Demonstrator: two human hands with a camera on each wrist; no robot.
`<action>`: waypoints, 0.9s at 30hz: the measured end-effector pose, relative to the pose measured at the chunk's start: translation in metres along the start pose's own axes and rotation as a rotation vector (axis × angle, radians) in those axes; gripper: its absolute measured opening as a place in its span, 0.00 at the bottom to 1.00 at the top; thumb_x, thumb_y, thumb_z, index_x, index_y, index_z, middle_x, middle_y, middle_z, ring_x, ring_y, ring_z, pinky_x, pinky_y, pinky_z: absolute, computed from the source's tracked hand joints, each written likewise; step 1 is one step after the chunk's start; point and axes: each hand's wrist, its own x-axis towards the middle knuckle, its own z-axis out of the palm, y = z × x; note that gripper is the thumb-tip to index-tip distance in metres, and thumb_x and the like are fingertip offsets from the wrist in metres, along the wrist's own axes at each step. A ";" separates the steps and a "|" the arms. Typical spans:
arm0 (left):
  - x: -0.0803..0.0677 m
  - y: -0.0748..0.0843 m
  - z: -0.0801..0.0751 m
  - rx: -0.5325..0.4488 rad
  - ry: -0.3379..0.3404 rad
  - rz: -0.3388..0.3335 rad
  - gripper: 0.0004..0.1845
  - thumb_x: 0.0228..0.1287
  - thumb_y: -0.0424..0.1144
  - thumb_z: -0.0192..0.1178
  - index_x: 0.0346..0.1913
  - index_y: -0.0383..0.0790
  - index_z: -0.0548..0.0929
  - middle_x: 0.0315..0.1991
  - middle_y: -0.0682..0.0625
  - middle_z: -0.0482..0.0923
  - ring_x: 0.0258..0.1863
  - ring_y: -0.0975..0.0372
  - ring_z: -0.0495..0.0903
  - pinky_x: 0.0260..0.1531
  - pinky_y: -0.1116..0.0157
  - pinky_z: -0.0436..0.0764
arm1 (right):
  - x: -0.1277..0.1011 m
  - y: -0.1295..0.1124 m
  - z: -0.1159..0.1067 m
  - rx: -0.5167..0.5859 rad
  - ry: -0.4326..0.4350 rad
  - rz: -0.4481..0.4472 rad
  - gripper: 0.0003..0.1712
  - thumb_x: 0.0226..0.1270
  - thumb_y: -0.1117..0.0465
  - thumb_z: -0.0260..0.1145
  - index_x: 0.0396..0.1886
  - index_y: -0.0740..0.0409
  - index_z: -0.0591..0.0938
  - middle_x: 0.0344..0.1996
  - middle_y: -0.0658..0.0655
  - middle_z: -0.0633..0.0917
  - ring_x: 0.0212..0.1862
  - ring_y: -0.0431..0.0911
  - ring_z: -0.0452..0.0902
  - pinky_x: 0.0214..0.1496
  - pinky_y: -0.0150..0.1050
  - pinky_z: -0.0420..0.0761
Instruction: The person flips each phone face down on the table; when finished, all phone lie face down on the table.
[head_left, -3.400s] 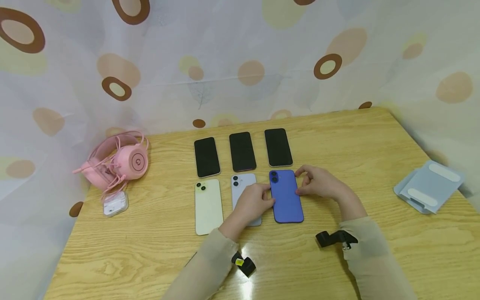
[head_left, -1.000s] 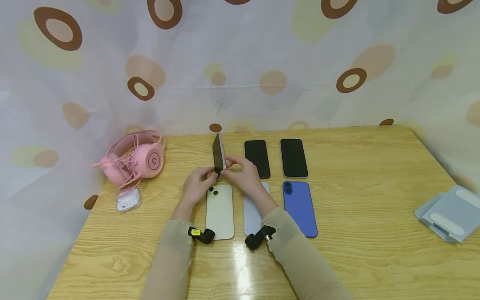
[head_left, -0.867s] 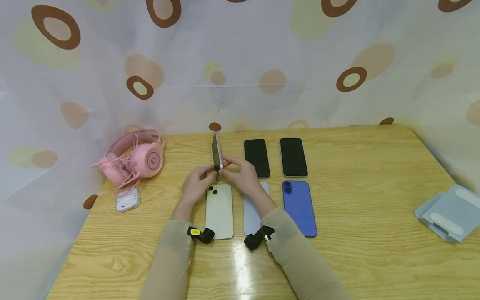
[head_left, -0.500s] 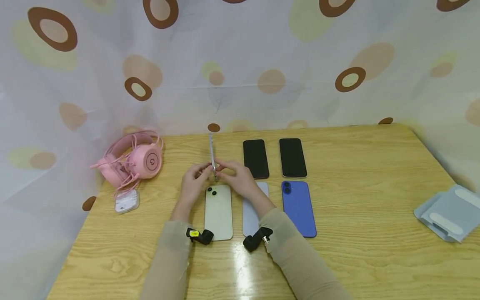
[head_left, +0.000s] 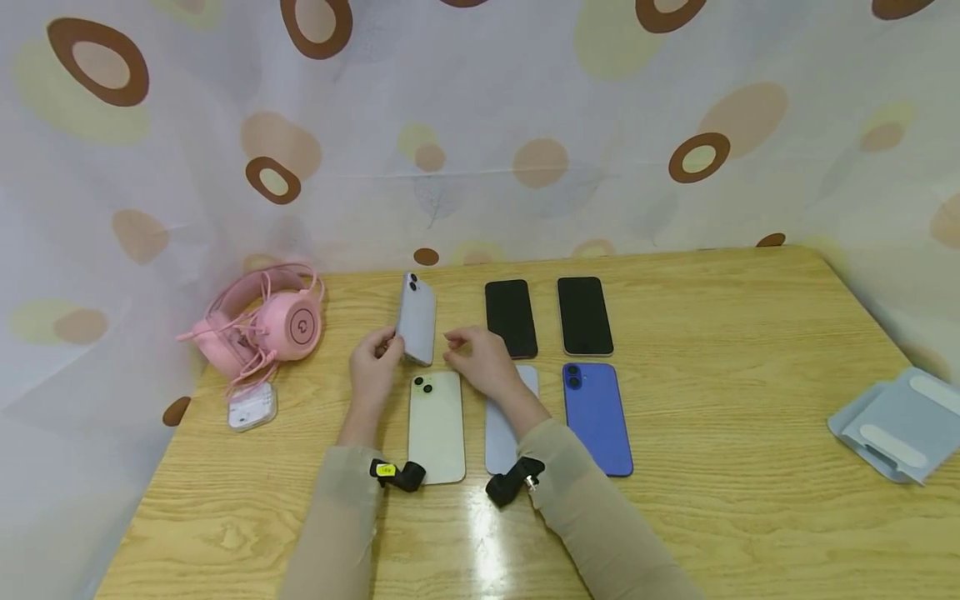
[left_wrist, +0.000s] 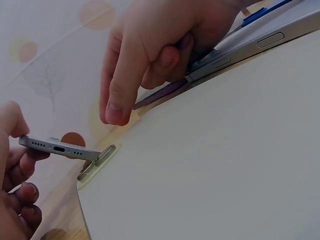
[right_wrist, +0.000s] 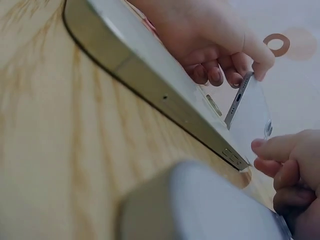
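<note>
spotted curtain is hanging behind a wooden counter that's carrying two rows of phones. left hand is pinching the lower end of a pale lavender phone at the far left of the back row, tilting it up off the counter with its camera side facing us. right hand is hovering just beside it with loosely curled fingers, gripping nothing and, as far as i can tell, not touching it.

what's worrying me: that grip is only catching one end, so the phone is looking ready to slip and drop onto the cream phone lying right under it, maybe landing on the camera bump.

head view is showing the layout, with two black-screened phones and a blue phone off to the right. left wrist view is showing what that one isn't: the lavender phone's charging port end hanging just above the cream phone's corner
</note>
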 end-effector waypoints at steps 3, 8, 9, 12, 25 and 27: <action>-0.001 -0.001 0.000 0.060 -0.026 -0.017 0.14 0.60 0.33 0.59 0.47 0.30 0.84 0.34 0.45 0.78 0.32 0.64 0.71 0.31 0.73 0.71 | -0.002 0.000 0.000 -0.059 -0.025 0.027 0.18 0.62 0.60 0.69 0.51 0.60 0.83 0.39 0.53 0.83 0.48 0.48 0.77 0.53 0.43 0.74; 0.001 -0.002 -0.001 0.128 -0.111 -0.017 0.15 0.63 0.37 0.60 0.49 0.31 0.83 0.38 0.44 0.77 0.37 0.60 0.71 0.37 0.66 0.71 | 0.001 -0.002 0.000 -0.099 -0.038 0.040 0.18 0.60 0.59 0.70 0.50 0.59 0.84 0.39 0.53 0.83 0.46 0.47 0.77 0.50 0.42 0.75; 0.002 -0.002 -0.001 0.140 -0.122 -0.010 0.16 0.63 0.38 0.59 0.49 0.31 0.83 0.39 0.43 0.77 0.37 0.59 0.71 0.38 0.65 0.71 | 0.002 -0.003 0.000 -0.105 -0.032 0.038 0.18 0.60 0.60 0.70 0.49 0.60 0.84 0.38 0.53 0.83 0.46 0.47 0.77 0.50 0.42 0.75; 0.002 -0.003 -0.003 0.195 -0.144 0.004 0.15 0.65 0.38 0.59 0.49 0.30 0.83 0.40 0.42 0.77 0.38 0.57 0.72 0.39 0.63 0.71 | 0.003 -0.004 0.000 -0.115 -0.022 0.046 0.18 0.59 0.62 0.71 0.49 0.62 0.83 0.38 0.54 0.83 0.45 0.48 0.77 0.50 0.42 0.75; 0.004 -0.006 -0.003 0.342 -0.176 0.061 0.13 0.64 0.36 0.61 0.47 0.31 0.84 0.32 0.45 0.75 0.33 0.57 0.71 0.34 0.65 0.70 | 0.003 -0.005 0.000 -0.131 0.000 0.068 0.18 0.58 0.64 0.71 0.49 0.63 0.83 0.37 0.55 0.83 0.45 0.48 0.77 0.51 0.42 0.75; 0.005 -0.007 -0.003 0.357 -0.177 0.065 0.13 0.64 0.36 0.61 0.47 0.31 0.85 0.31 0.46 0.75 0.32 0.58 0.71 0.33 0.65 0.70 | 0.004 -0.005 0.000 -0.129 -0.001 0.076 0.18 0.58 0.64 0.71 0.49 0.62 0.83 0.37 0.55 0.83 0.45 0.48 0.77 0.51 0.42 0.75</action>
